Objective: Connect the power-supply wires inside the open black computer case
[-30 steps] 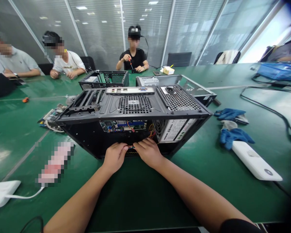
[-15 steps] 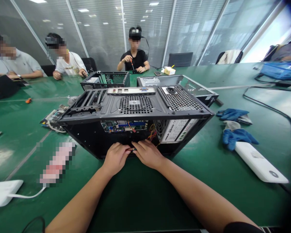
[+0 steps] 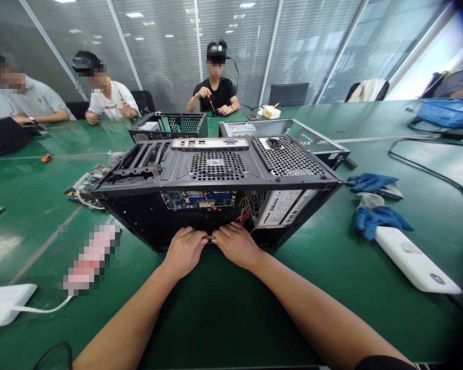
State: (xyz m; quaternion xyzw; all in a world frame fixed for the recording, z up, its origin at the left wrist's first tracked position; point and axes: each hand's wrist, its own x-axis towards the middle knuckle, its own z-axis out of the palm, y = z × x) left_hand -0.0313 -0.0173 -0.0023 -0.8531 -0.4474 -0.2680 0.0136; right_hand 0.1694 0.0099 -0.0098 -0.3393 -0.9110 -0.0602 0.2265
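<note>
A black computer case stands in front of me, rear panel facing up and open side towards me. Inside it show a motherboard, a power supply with a white label, and red and yellow wires. My left hand and my right hand meet at the lower edge of the opening. Both are closed, fingertips pinching a thin cable between them. Its ends are hidden by my fingers and the dark interior.
Behind the case are two more open cases. A circuit board lies left. To the right are blue gloves, a white power bank and a black cable. Co-workers sit across the table, one with a screwdriver.
My right fingers have curled in more tightly at the cable, while my left hand stays almost still. At the left, the co-worker in white has raised a hand slightly.
</note>
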